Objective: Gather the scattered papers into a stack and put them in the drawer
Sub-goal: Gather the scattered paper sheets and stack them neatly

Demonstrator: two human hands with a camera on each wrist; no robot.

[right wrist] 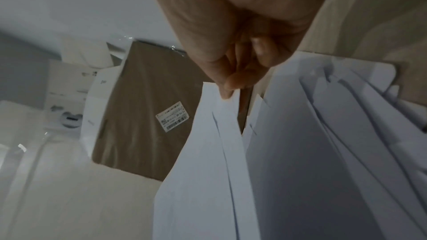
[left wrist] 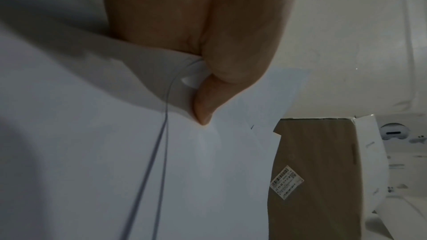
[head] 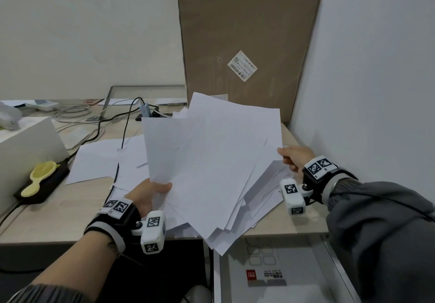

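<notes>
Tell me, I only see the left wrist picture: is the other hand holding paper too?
Observer: Yes, the right hand pinches the far right edge of the papers.
Operator: Is the drawer open?
Observer: Yes, the drawer is open just below the desk edge, under the papers' lowest corner.
Operator: Any paper left behind?
Observer: Yes, loose sheets lie flat on the desk, left of the left hand.

Counts: 2 hands, left hand point(head: 146, 196) & right hand point(head: 295, 159). Papers point(head: 211, 161): many loose sheets, too overlapped to count exactly. 1 drawer point(head: 277, 276), 1 cardboard box point(head: 247, 43), 1 yellow brush point(head: 41, 176), 1 desk point(head: 70, 213), several cables point(head: 94, 133).
</notes>
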